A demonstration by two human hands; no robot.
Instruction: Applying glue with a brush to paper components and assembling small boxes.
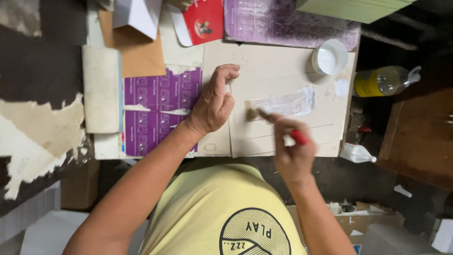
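Red-handled brush point(278, 123), pinched in right hand point(293, 150), spreading white glue point(288, 103) on tan card point(278, 80) at frame centre; left hand point(213, 101) flat, holding nothing, pinning card. Likely risk: card sliding under strokes, smearing purple sheet point(160, 111).

brush point(278, 123) handle mostly hidden, bristles perhaps blurred
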